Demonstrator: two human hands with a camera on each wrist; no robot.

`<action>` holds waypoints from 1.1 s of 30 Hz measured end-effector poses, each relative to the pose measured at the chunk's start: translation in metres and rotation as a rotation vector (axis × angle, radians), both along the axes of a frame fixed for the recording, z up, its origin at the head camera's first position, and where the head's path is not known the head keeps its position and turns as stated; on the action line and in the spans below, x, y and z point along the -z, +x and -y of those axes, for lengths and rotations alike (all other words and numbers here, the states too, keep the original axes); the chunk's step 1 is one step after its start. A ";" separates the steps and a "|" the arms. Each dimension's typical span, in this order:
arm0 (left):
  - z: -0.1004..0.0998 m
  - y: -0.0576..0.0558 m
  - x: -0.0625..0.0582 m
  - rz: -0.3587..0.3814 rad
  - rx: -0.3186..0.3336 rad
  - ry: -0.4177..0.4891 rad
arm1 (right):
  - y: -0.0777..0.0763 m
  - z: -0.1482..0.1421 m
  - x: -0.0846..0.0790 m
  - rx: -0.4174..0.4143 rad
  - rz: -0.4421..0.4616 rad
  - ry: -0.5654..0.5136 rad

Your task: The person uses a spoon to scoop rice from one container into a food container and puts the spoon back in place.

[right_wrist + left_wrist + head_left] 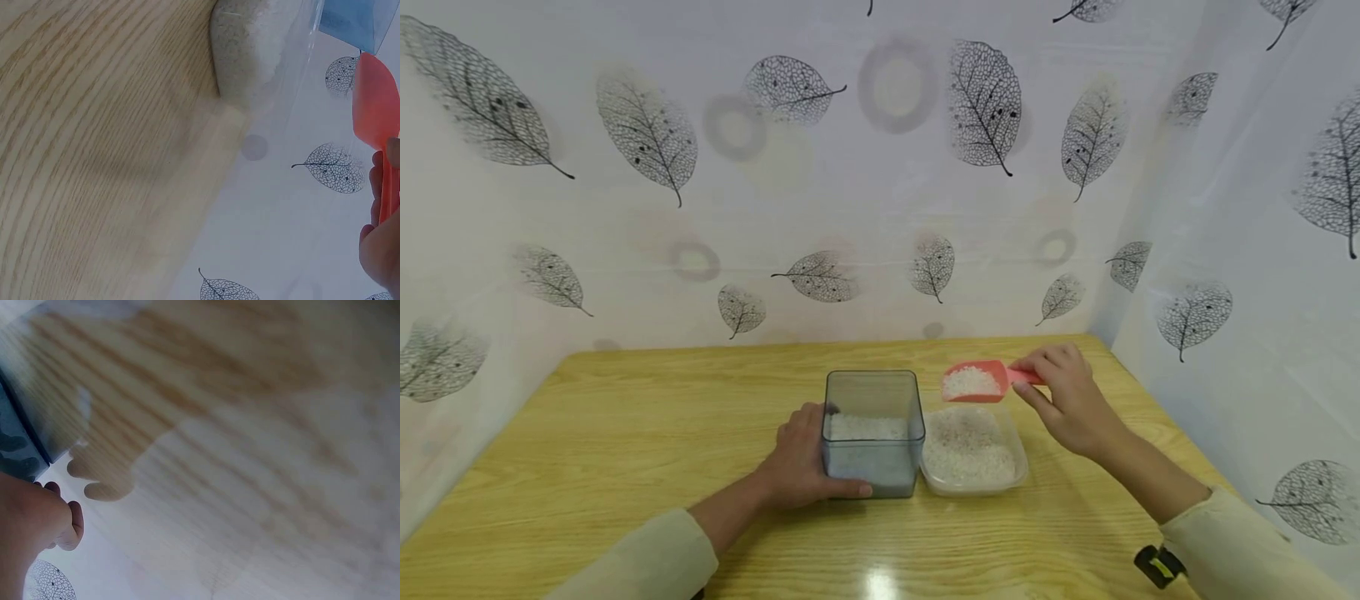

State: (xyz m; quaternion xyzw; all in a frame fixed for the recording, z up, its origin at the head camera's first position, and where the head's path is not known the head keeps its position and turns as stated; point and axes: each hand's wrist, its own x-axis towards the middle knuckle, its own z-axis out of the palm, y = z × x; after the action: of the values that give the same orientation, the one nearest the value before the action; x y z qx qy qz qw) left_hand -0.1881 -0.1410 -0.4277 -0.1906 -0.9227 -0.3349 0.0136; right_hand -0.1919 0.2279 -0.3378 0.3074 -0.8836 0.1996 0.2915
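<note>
My right hand [1071,398] grips the handle of a red scoop [994,385] heaped with white rice. The scoop is held above the far side of a clear plastic tub [1017,475], which has more rice [966,450] in it. On the left, my left hand [801,462] holds a smoky grey see-through square container [872,468], its thumb across the front and its fingers at the left side. Rice lies inside this container too, below the rim. The right wrist view has the red scoop [375,103] from below, with fingers curled round its handle.
Tub and container stand side by side on a light wooden table [647,433]. A white curtain [820,192] with dark leaf prints hangs behind the table and along its right side. A black strap [1157,567] shows near the right sleeve.
</note>
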 end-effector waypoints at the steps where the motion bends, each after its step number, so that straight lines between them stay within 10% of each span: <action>1: 0.000 0.000 0.000 0.000 0.002 0.003 | 0.000 -0.001 0.001 0.004 0.002 0.010; 23: 0.000 0.000 -0.001 -0.004 0.015 0.016 | -0.001 -0.007 -0.014 -0.118 -0.464 0.432; 33: 0.000 0.000 -0.001 -0.010 0.016 0.003 | 0.002 0.004 -0.040 -0.040 -0.497 0.344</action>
State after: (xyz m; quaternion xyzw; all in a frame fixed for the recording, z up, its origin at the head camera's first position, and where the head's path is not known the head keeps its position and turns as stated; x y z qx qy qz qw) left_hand -0.1882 -0.1411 -0.4266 -0.1995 -0.9206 -0.3353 0.0158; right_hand -0.1902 0.2237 -0.2977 0.4092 -0.7998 -0.0283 0.4384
